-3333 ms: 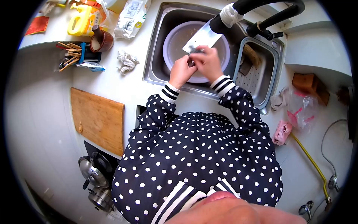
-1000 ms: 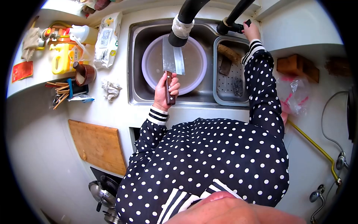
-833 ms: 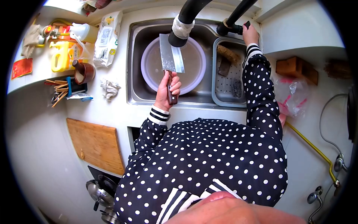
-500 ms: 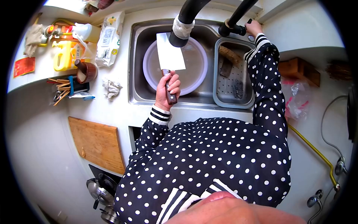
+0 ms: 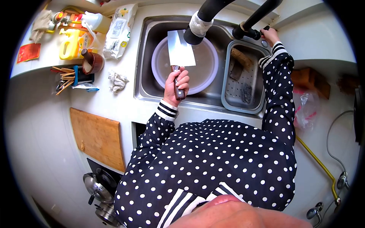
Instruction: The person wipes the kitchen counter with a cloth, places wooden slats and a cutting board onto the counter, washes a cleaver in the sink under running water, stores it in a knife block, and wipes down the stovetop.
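My left hand [image 5: 176, 87] is wrapped round the dark wooden handle of a cleaver [image 5: 181, 49]. Its broad, shiny blade points away from me over a pale purple basin [image 5: 155, 70] of cloudy water, beside the cloth-wrapped end of the black faucet [image 5: 200, 26]. At the back right, my right hand [image 5: 270, 36] has its fingers closed on the faucet lever [image 5: 265, 31]. Whether water runs from the spout, I cannot tell. The basin stands in the steel sink [image 5: 146, 85].
A grey-rimmed drain tray [image 5: 227, 97] in the sink's right side holds a brown root-like piece [image 5: 241, 57] and dark blocks. Left on the counter are a wet-wipe pack [image 5: 118, 34], a yellow jug [image 5: 68, 45], a chopstick holder [image 5: 78, 76] and a crumpled cloth [image 5: 118, 81]. A cutting board [image 5: 98, 138] lies nearer.
The view has shifted slightly, so the sink and both hands appear a little further right. Both hands keep their hold on the cleaver and the faucet lever.
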### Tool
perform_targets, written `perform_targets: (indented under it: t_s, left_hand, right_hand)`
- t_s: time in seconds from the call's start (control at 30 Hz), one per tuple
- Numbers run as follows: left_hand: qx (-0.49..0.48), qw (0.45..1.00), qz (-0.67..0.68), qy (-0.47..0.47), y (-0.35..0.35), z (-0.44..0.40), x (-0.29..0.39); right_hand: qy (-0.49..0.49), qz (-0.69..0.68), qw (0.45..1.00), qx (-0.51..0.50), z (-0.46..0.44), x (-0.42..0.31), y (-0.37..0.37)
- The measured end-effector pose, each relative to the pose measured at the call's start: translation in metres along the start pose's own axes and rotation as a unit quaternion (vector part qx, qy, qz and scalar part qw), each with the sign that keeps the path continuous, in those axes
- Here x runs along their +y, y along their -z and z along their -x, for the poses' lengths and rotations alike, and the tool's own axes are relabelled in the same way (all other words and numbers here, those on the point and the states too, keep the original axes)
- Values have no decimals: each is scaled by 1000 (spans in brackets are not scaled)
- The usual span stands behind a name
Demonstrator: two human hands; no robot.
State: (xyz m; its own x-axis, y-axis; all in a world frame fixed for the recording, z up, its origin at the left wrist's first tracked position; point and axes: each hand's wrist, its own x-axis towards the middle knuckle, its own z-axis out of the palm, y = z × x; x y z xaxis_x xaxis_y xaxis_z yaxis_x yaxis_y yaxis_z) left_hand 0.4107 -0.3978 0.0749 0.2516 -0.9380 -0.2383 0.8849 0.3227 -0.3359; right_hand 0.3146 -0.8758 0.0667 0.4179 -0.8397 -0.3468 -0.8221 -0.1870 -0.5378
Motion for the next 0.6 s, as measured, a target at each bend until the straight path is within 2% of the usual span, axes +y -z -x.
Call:
perform_targets:
  t_s: [0.2,0.6]
  left_hand:
    - [-6,1000,6,4,-2,-4,0]
    - [-12,1000,-7,8,2,-2,-7]
  right_hand:
    - [-13,-77,997,-5,3,-1,0]
    - [-75,-60,993,-64,18,-33,11]
